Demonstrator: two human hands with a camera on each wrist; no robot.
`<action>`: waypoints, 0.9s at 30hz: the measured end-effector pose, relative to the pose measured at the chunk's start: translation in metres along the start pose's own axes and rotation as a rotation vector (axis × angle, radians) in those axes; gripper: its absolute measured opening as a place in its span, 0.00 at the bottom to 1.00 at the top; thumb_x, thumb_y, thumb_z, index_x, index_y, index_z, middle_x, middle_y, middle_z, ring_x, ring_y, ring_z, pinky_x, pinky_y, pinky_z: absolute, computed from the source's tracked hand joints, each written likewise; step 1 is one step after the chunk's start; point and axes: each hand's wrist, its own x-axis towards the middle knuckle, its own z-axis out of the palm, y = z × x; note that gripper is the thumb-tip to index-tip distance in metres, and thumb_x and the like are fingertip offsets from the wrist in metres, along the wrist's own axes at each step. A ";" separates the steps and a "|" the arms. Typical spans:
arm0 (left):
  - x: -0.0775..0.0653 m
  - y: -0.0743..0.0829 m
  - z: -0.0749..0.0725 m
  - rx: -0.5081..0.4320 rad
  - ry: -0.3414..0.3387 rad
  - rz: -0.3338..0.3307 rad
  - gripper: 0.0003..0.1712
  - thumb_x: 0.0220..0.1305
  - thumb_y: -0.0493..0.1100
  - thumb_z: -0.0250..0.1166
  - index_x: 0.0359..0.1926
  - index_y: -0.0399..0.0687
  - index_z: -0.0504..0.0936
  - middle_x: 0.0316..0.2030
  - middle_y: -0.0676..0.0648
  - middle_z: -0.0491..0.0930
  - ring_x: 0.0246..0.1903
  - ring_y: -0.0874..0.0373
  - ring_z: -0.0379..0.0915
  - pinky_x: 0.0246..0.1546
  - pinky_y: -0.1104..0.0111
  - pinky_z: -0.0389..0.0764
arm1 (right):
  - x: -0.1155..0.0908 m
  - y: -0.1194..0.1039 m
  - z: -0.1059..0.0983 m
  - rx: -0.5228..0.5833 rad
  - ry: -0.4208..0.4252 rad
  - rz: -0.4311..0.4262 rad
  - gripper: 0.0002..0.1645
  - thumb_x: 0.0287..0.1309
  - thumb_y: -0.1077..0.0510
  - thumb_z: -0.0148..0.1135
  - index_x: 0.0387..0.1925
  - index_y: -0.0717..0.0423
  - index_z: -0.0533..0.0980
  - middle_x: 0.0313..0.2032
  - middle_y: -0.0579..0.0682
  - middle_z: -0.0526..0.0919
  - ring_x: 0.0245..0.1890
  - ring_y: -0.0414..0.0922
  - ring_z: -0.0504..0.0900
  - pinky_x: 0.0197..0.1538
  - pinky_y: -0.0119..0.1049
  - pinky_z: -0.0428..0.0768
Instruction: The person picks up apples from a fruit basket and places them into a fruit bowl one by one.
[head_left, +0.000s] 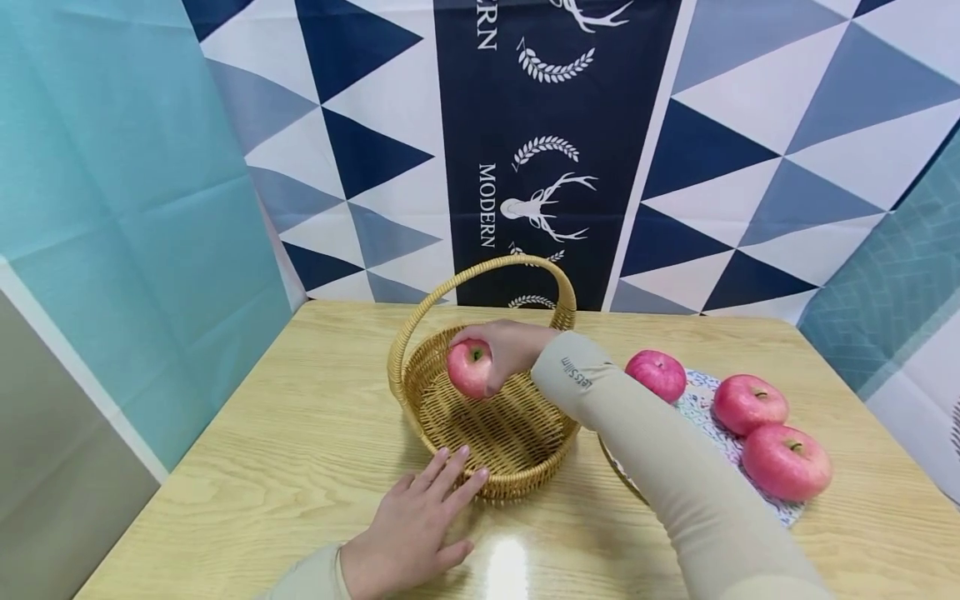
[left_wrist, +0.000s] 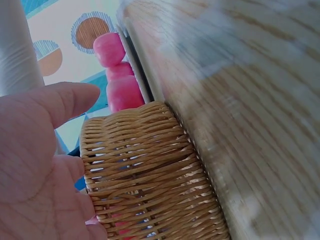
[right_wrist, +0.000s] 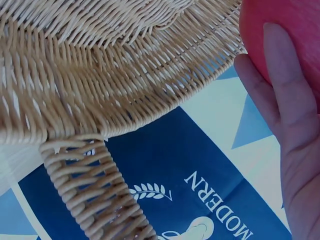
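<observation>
A red apple (head_left: 468,367) is held in my right hand (head_left: 514,350), over the inside of a woven wicker basket (head_left: 498,483). Fingers curl round the apple's side in the right wrist view, where the apple (right_wrist: 292,30) is cut off by the frame edge. My left hand (head_left: 414,521) has its fingers spread and fairly straight, with the fingertips at the basket's near rim. From the left wrist view, the fingers of that hand (left_wrist: 35,165) lie along the rim of the basket (left_wrist: 145,170). The basket's arched handle (head_left: 480,271) stands upright.
Right of the basket, a round tray with a patterned surface (head_left: 705,400) carries a dark pink apple (head_left: 656,375) and two lighter ones, one a red apple (head_left: 750,404), the other a nearer apple (head_left: 787,462). My right forearm crosses over the tray. Patterned cloth (head_left: 382,150) hangs behind the wooden table (head_left: 300,433).
</observation>
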 end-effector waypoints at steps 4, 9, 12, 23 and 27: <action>0.000 -0.002 0.002 0.000 0.014 0.009 0.44 0.58 0.64 0.63 0.71 0.53 0.63 0.70 0.41 0.59 0.66 0.45 0.59 0.44 0.52 0.78 | -0.002 -0.001 -0.002 -0.033 -0.002 -0.007 0.45 0.32 0.59 0.73 0.60 0.54 0.70 0.48 0.49 0.79 0.44 0.44 0.75 0.49 0.37 0.74; 0.000 -0.002 0.000 -0.022 0.019 0.001 0.44 0.57 0.62 0.64 0.71 0.53 0.63 0.70 0.41 0.59 0.66 0.45 0.59 0.44 0.51 0.77 | -0.005 -0.002 -0.001 -0.035 0.052 -0.060 0.46 0.32 0.58 0.74 0.61 0.55 0.70 0.49 0.49 0.79 0.46 0.44 0.76 0.51 0.38 0.74; 0.000 -0.001 0.000 -0.032 0.008 -0.002 0.43 0.57 0.62 0.64 0.71 0.54 0.62 0.70 0.41 0.58 0.67 0.46 0.58 0.45 0.51 0.77 | -0.011 0.000 0.004 -0.001 0.132 -0.086 0.47 0.31 0.58 0.74 0.61 0.55 0.70 0.52 0.51 0.78 0.48 0.46 0.76 0.51 0.40 0.75; 0.001 -0.001 -0.002 -0.039 -0.002 -0.012 0.41 0.58 0.61 0.63 0.70 0.55 0.63 0.70 0.43 0.59 0.66 0.46 0.59 0.47 0.52 0.77 | -0.040 0.016 0.005 0.115 0.215 -0.054 0.49 0.31 0.58 0.73 0.63 0.54 0.69 0.54 0.52 0.76 0.47 0.47 0.76 0.48 0.42 0.77; 0.001 -0.002 -0.001 -0.029 0.005 -0.010 0.41 0.58 0.61 0.63 0.70 0.56 0.64 0.70 0.43 0.59 0.66 0.46 0.59 0.46 0.52 0.77 | -0.052 0.023 0.001 0.119 0.222 -0.047 0.49 0.30 0.57 0.73 0.63 0.55 0.69 0.53 0.52 0.77 0.46 0.48 0.76 0.47 0.43 0.77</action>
